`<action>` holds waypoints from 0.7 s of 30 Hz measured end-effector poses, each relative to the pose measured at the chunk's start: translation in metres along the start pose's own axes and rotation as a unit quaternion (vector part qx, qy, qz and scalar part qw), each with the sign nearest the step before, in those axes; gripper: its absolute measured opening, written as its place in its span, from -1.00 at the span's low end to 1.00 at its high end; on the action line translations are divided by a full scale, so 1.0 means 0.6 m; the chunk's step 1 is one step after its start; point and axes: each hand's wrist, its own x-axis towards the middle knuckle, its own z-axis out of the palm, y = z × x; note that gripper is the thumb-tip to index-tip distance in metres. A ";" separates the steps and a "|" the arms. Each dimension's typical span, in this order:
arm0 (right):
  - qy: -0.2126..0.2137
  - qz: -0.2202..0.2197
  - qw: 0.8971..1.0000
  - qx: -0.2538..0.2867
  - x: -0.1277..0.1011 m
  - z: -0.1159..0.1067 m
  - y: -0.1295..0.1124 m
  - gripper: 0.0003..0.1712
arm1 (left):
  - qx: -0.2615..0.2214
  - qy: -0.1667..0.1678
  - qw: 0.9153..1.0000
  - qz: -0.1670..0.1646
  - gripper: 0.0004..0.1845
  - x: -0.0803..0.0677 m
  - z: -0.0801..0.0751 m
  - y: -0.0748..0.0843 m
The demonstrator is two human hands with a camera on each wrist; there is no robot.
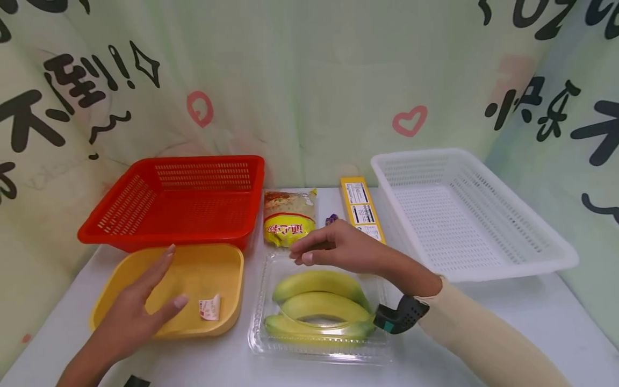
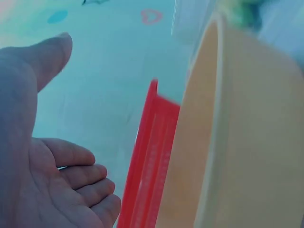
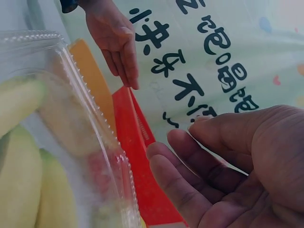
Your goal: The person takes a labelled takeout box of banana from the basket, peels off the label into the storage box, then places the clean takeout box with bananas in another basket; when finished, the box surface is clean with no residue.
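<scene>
From the head camera, the left hand [image 1: 140, 303] hovers flat, fingers straight and spread, over the shallow yellow plastic tray [image 1: 227, 269], which holds a small white paper sachet [image 1: 210, 308] at its 4 o'clock corner. The right hand [image 1: 338, 246], fingers loosely bent and holding nothing, hangs above the 12 o'clock edge of the clear plastic clamshell box [image 1: 271, 344] of three yellow-green bananas [image 1: 319, 306]. At 12 o'clock of the tray sits the red slotted plastic basket [image 1: 145, 236].

The left wrist camera shows the left palm [image 2: 42, 180] open beside the tray's rim [image 2: 209, 142].

The right wrist camera shows the right hand's fingers [image 3: 190, 175] relaxed, apart from the clamshell lid [image 3: 95, 133].
</scene>
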 end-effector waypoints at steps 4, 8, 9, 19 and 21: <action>0.013 -0.001 1.000 0.005 -0.024 -0.003 0.011 -0.71 | -0.019 -0.005 1.000 0.024 -0.05 -0.002 0.014 0.026; 0.031 -0.002 1.000 0.001 -0.047 -0.007 0.019 -0.70 | -0.045 -0.019 0.998 0.031 -0.04 -0.002 0.028 0.050; 0.037 -0.002 0.999 -0.003 -0.052 -0.008 0.021 -0.70 | -0.050 -0.022 0.998 0.031 -0.04 -0.003 0.032 0.055; 0.113 -0.005 0.994 0.003 -0.105 -0.017 0.044 -0.66 | -0.112 -0.035 0.991 0.070 0.01 -0.012 0.076 0.086; 0.128 0.001 0.992 0.001 -0.116 -0.016 0.049 -0.64 | -0.137 -0.042 0.986 0.079 -0.01 -0.013 0.084 0.090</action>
